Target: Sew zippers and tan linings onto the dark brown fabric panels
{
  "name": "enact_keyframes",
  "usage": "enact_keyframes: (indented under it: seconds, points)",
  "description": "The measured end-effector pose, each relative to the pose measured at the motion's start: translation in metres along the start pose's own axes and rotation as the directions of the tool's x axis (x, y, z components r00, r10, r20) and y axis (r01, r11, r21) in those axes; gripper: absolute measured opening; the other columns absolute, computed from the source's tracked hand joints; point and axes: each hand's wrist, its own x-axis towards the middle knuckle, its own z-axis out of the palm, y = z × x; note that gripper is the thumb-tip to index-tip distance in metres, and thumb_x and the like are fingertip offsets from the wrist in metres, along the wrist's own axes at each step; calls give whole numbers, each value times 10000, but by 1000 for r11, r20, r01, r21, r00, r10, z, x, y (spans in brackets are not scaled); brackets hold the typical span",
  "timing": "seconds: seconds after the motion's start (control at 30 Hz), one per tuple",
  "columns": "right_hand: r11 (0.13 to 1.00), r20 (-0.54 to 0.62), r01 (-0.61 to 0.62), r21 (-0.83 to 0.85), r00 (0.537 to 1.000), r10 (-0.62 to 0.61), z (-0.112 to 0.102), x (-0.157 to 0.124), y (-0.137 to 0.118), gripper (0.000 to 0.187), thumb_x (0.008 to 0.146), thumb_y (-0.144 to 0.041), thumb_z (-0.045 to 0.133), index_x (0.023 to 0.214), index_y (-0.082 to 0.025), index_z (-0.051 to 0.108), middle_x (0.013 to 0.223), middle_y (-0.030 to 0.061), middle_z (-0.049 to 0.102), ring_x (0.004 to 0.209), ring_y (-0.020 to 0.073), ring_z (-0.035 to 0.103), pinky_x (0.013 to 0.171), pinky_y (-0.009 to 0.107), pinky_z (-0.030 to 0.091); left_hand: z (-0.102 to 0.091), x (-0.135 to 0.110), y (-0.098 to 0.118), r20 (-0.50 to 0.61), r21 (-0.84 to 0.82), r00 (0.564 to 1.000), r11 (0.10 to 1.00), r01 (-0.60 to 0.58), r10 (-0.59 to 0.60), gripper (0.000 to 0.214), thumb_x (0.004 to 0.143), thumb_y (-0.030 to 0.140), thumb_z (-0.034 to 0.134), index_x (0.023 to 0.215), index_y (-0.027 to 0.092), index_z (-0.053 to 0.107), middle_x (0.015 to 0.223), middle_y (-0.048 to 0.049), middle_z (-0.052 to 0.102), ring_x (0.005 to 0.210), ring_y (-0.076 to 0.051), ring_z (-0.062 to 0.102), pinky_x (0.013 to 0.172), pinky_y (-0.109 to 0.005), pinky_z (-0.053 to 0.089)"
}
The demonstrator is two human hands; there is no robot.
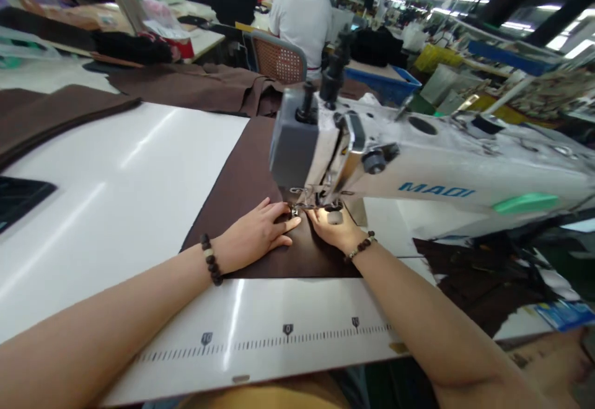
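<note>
Head view: from my remote seat I see 2 bare forearms reaching across a white sewing table toward a sewing machine.
Left hand: open and flat, fingers spread, pressing on the brown cloth just left of the presser foot; nothing clenched or gripped.
Right hand: open and flat on the same cloth, just right of the presser foot; no grasp that I can see.
Brown cloth panel: lies flat on the table, its far part running away from me, with its near area under both hands and the presser foot resting on it.
Sewing machine: white, marked MAQI, its head above the cloth.
Wrists: a beaded bracelet on the left, another beaded bracelet on the right.
Table edge: a printed ruler scale runs along it, nearest me.
Beyond: a stack of brown cloth lies at left; a co-worker in a white shirt sits on a woven-back chair, facing away.
</note>
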Motion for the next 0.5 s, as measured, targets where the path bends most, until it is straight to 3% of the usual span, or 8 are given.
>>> enact_keyframes:
  seconds: [0.1,0.17,0.23,0.3,0.4,0.47,0.5]
  points:
    - [995,-35,-100,-25,994,99,-16,-27,-14,264,891,-261,453,1089,-153,590,1120,137,583,1067,263,509,906,423,396,-12,-5,-5,33,52,999,998,-30,28,312,944,319,372,1195,228,534,1202,-101,466,1100,-238,458,997,-496,329]
    - [982,-23,-178,-61,984,176,-23,-52,-32,400,872,-321,503,1214,-114,501,1250,191,481,1140,298,454,867,439,429,-21,-10,-3,51,33,998,999,-34,33,327,958,291,322,1127,205,588,1195,-98,483,1053,-214,500,956,-421,404]
    - [980,29,-184,-81,982,187,-28,-76,-52,472,864,-330,517,1273,-104,449,1291,214,435,1165,320,434,853,455,444,-29,-15,4,62,0,998,1000,-20,20,342,959,298,319,1096,173,606,1164,-98,512,983,-194,539,889,-350,464]
    - [988,86,-149,-48,985,152,-31,-93,-63,419,876,-300,495,1251,-114,481,1277,200,457,1141,317,463,852,460,454,-32,-18,15,78,-8,997,1000,5,-4,325,944,322,377,1116,148,592,1133,-101,537,960,-201,549,863,-337,479]
    - [986,66,-17,165,998,6,-48,-110,-53,315,902,-242,428,1168,-137,561,1202,138,544,1092,246,524,889,394,465,-31,-21,30,104,16,994,999,44,-45,365,889,360,502,1151,114,566,1126,-123,543,992,-240,530,866,-362,471]
    - [939,-69,88,334,995,-69,-71,-122,-29,288,910,-237,404,1107,-165,601,1111,86,611,1038,172,565,898,295,468,-30,-22,36,121,35,990,997,65,-68,438,852,402,554,1166,97,552,1145,-140,530,1018,-262,513,874,-375,460]
    - [927,-162,85,365,986,-27,-85,-130,-14,275,910,-243,407,1081,-176,611,1061,71,634,995,151,586,866,261,481,-30,-22,39,127,47,989,996,72,-78,482,834,434,570,1172,91,545,1159,-149,521,1032,-272,504,885,-384,450]
